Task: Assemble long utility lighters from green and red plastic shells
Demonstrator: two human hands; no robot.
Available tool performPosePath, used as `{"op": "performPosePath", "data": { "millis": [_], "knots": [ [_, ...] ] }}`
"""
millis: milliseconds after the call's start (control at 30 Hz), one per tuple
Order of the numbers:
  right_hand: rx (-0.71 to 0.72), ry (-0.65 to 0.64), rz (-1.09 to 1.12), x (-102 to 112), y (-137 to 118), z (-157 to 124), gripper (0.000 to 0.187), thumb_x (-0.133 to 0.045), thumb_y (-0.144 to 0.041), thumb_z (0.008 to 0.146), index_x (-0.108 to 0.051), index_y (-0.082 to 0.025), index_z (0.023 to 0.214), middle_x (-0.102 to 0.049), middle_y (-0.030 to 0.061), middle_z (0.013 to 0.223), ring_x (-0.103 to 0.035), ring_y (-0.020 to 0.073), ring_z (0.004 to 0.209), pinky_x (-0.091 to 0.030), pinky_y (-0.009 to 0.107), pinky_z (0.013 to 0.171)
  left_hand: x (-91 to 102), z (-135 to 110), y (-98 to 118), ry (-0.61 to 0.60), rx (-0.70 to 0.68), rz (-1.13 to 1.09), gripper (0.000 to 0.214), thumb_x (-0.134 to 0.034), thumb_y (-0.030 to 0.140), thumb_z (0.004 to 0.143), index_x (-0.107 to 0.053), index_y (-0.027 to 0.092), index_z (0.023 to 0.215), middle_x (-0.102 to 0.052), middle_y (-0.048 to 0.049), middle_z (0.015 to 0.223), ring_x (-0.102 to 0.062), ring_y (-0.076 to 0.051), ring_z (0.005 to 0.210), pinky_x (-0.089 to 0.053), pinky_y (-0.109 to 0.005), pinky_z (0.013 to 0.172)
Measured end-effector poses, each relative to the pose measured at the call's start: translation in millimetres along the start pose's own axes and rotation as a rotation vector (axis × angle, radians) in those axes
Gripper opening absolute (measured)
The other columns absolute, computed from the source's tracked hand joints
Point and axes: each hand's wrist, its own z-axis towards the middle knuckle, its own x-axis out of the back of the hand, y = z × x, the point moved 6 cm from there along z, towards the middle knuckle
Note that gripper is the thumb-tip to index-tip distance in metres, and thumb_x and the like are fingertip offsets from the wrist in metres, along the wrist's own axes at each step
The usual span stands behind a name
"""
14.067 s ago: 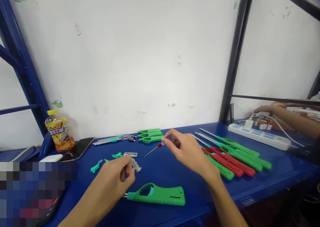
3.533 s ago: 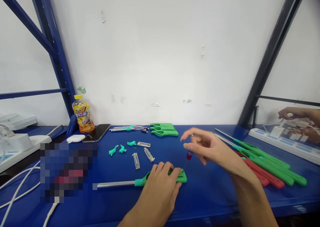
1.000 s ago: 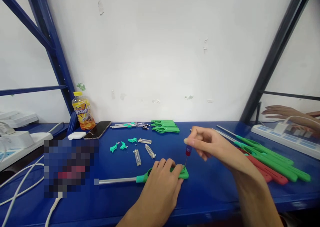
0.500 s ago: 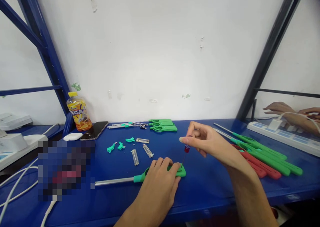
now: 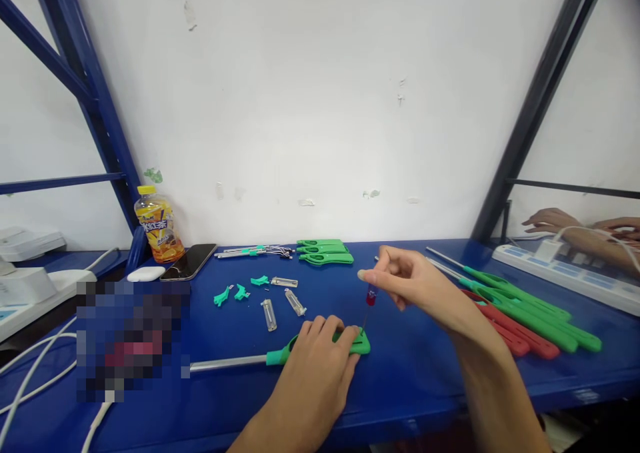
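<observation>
My left hand (image 5: pixel 317 366) is wrapped over the handle of a green long-necked lighter (image 5: pixel 364 346), pressing it against the blue table. Its metal tube (image 5: pixel 227 363) points left. My right hand (image 5: pixel 403 276) pinches the top of a small screwdriver (image 5: pixel 371 298) with a dark red handle. The screwdriver's thin shaft slants down to the handle's right end, by my left fingertips; whether the tip sits in a screw is too small to tell. Behind my left hand lie clear fuel tanks (image 5: pixel 270 315) and turquoise triggers (image 5: pixel 221 296).
Green handle shells (image 5: pixel 326 258) and metal tubes with wires (image 5: pixel 255 252) lie near the wall. Several green lighters (image 5: pixel 530 310) and red ones (image 5: pixel 530 336) rest at right, before a power strip (image 5: pixel 575 270). A bottle (image 5: pixel 159 226), a phone (image 5: pixel 190 262) and a white case (image 5: pixel 146 274) stand left.
The view has shifted very slightly. Both hands keep their grips, and the screwdriver stays at the same end of the lighter's handle.
</observation>
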Motion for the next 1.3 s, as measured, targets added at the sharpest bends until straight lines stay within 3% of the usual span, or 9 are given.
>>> {"op": "performPosePath", "data": {
  "millis": [67, 200, 367, 500, 633, 700, 933, 1133, 1300],
  "knots": [
    [0.016, 0.003, 0.002, 0.4, -0.7, -0.6, 0.042, -0.088, -0.048, 0.08, -0.055, -0.022, 0.075, -0.052, -0.0082, 0.055, -0.047, 0.0086, 0.048, -0.036, 0.021, 0.047, -0.3, 0.2, -0.1, 0.001, -0.003, -0.001, 0.032, -0.049, 0.018, 0.107, -0.062, 0.025, 0.136, -0.066, -0.0076, 0.121, -0.062, -0.03, 0.109, -0.053, -0.053, 0.096],
    [0.018, -0.115, -0.032, -2.2, -1.2, -3.6, 0.035, -0.077, -0.056, 0.09, -0.071, -0.022, 0.096, -0.048, -0.008, 0.052, -0.046, 0.0098, 0.047, -0.036, 0.023, 0.048, 0.0, -0.5, 0.2, 0.007, -0.003, -0.009, 0.032, -0.049, 0.019, 0.107, -0.062, 0.025, 0.136, -0.066, -0.007, 0.12, -0.062, -0.03, 0.107, -0.053, -0.053, 0.095],
    [0.038, -0.221, -0.029, -6.4, -3.9, -6.1, 0.048, -0.058, -0.062, 0.102, -0.079, -0.019, 0.103, -0.061, -0.0005, 0.06, -0.056, 0.0118, 0.053, -0.038, 0.024, 0.05, -0.2, -2.4, 0.3, -0.005, 0.0, -0.009, 0.032, -0.049, 0.02, 0.107, -0.063, 0.025, 0.136, -0.067, -0.0071, 0.12, -0.061, -0.03, 0.107, -0.054, -0.052, 0.095],
    [-0.012, -0.15, -0.014, -5.8, 0.0, -2.7, 0.041, -0.074, -0.061, 0.09, -0.075, -0.019, 0.089, -0.057, -0.0031, 0.057, -0.051, 0.0108, 0.05, -0.038, 0.024, 0.049, -1.0, -3.1, -0.9, 0.008, -0.005, -0.005, 0.033, -0.05, 0.02, 0.107, -0.062, 0.025, 0.137, -0.066, -0.0074, 0.12, -0.061, -0.031, 0.107, -0.054, -0.053, 0.095],
    [-0.022, -0.049, -0.009, -2.8, 2.3, -0.5, 0.045, -0.087, -0.055, 0.079, -0.058, -0.022, 0.073, -0.056, -0.0053, 0.058, -0.049, 0.0102, 0.05, -0.036, 0.024, 0.05, -1.9, -2.2, -1.8, 0.009, -0.007, -0.004, 0.033, -0.05, 0.021, 0.107, -0.062, 0.024, 0.138, -0.066, -0.0079, 0.122, -0.061, -0.031, 0.109, -0.053, -0.054, 0.097],
    [-0.015, -0.043, -0.015, -2.5, 1.2, -1.1, 0.045, -0.087, -0.054, 0.079, -0.055, -0.022, 0.072, -0.055, -0.0057, 0.06, -0.045, 0.0095, 0.051, -0.035, 0.024, 0.05, -1.8, -1.6, -1.7, 0.001, -0.002, -0.008, 0.033, -0.049, 0.02, 0.107, -0.062, 0.024, 0.138, -0.066, -0.008, 0.121, -0.061, -0.031, 0.109, -0.053, -0.054, 0.098],
    [-0.005, -0.107, -0.059, -3.7, -3.7, -4.6, 0.039, -0.08, -0.059, 0.084, -0.07, -0.022, 0.085, -0.052, -0.005, 0.061, -0.038, 0.0098, 0.051, -0.029, 0.025, 0.048, -0.2, -1.8, 0.0, 0.0, -0.006, -0.011, 0.033, -0.05, 0.02, 0.107, -0.062, 0.024, 0.137, -0.066, -0.0077, 0.121, -0.062, -0.03, 0.109, -0.052, -0.053, 0.097],
    [-0.012, -0.037, -0.042, -3.0, -2.8, -0.9, 0.05, -0.087, -0.059, 0.076, -0.052, -0.023, 0.072, -0.057, -0.0055, 0.061, -0.038, 0.0089, 0.049, -0.028, 0.024, 0.045, -0.7, -1.2, -0.8, 0.004, -0.007, -0.002, 0.033, -0.051, 0.02, 0.106, -0.063, 0.025, 0.137, -0.067, -0.0076, 0.121, -0.062, -0.03, 0.107, -0.053, -0.052, 0.096],
    [0.013, -0.004, -0.063, -2.1, -1.0, 0.5, 0.052, -0.088, -0.056, 0.076, -0.048, -0.023, 0.072, -0.058, -0.006, 0.063, -0.038, 0.0083, 0.049, -0.028, 0.024, 0.046, -1.8, -0.4, -2.0, 0.014, -0.006, -0.002, 0.034, -0.051, 0.02, 0.107, -0.062, 0.025, 0.138, -0.067, -0.0075, 0.122, -0.062, -0.03, 0.107, -0.053, -0.052, 0.096]
  ]
}}
